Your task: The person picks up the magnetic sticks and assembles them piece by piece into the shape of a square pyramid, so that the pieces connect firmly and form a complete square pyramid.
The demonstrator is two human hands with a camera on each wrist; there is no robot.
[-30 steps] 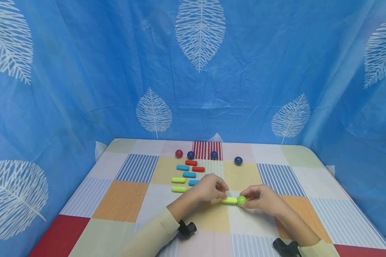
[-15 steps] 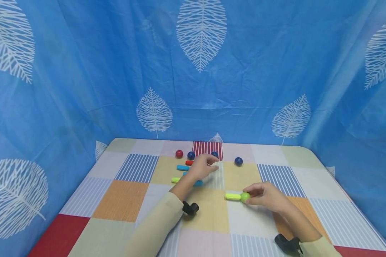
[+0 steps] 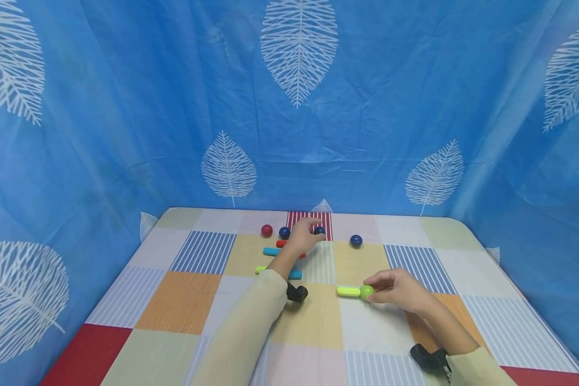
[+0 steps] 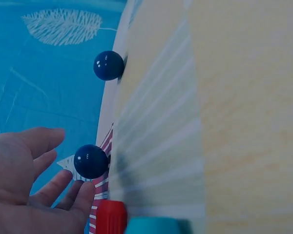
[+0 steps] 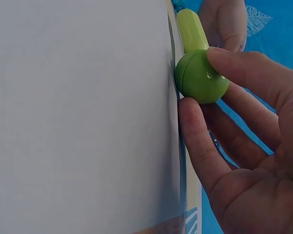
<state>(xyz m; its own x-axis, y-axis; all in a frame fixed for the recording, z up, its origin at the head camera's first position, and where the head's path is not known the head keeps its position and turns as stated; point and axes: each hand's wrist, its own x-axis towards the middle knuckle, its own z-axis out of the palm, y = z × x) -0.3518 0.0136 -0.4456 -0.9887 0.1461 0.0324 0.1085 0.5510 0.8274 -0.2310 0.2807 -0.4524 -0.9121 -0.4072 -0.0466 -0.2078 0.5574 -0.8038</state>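
Observation:
My right hand (image 3: 399, 289) pinches a green ball (image 3: 366, 292) between thumb and fingers. A yellow-green rod (image 3: 348, 291) sticks out from the ball's left side, end against it; in the right wrist view the rod (image 5: 191, 30) meets the ball directly. Farther back, my left hand (image 3: 303, 237) reaches round a dark blue ball (image 3: 320, 230) with thumb and fingers spread. In the left wrist view that blue ball (image 4: 91, 161) stands just beyond the fingertips, and I cannot tell whether they touch it. The left palm holds nothing.
Another dark blue ball (image 3: 356, 241) lies to the right, a third (image 3: 284, 233) and a red ball (image 3: 267, 230) to the left. Blue rods (image 3: 272, 251), red rods (image 3: 281, 244) and a yellow-green rod (image 3: 260, 269) lie partly hidden under the left arm. A blue curtain (image 3: 366, 134) hangs behind.
My left hand let go of the yellow-green rod and moved away across the table to the dark blue ball. The right hand shifted slightly away from me with the green ball and rod.

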